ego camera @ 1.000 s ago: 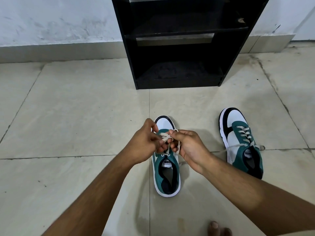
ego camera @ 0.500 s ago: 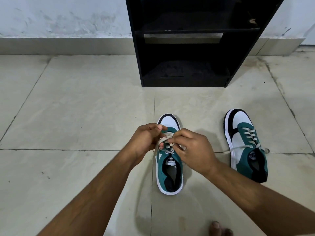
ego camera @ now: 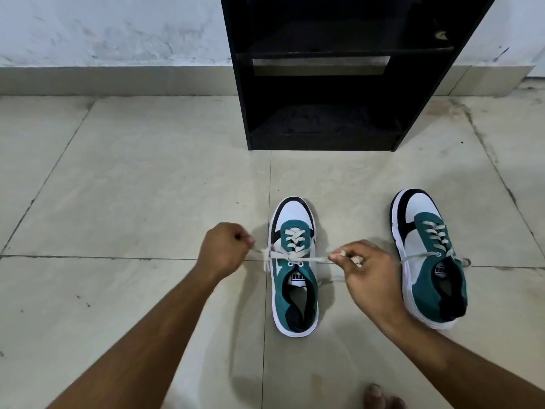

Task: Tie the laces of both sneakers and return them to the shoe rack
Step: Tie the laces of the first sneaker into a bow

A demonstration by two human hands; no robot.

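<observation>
Head view, looking down at a tiled floor (ego camera: pixel 124 178). Two green, white and black sneakers on the floor, toes pointing toward a black shoe rack (ego camera: pixel 324 84) against the wall (ego camera: pixel 103 28). Rack well apart from both sneakers, lower shelf dark, contents hard to tell.

Left sneaker (ego camera: pixel 295 267) in the middle of the picture, standing flat, between the two hands. Left hand (ego camera: pixel 224 252) just beside its left edge, clenched, pinching one end of the cream lace (ego camera: pixel 312 259) between thumb and fingers. Right hand (ego camera: pixel 365 267) on the other side, between the two sneakers, also closed on the same lace, pinching the other end at the fingertips (ego camera: pixel 334 256). Lace stretched tight and nearly level across the top of the sneaker, with a knot visible near the upper eyelets; a short loose piece hanging down on the left side, another piece lying on the floor by the right side of the sneaker.

Right sneaker (ego camera: pixel 427 255) near the right edge, a little turned, also flat on the floor. Its lace (ego camera: pixel 436 234) crossed through the eyelets but loose at the top, one end running out toward the right hand's back, one end lying on the floor at the far side. Whether the right hand touches this sneaker, not possible to tell.

Bare toes (ego camera: pixel 380 397) at the bottom edge. Both forearms bare.
</observation>
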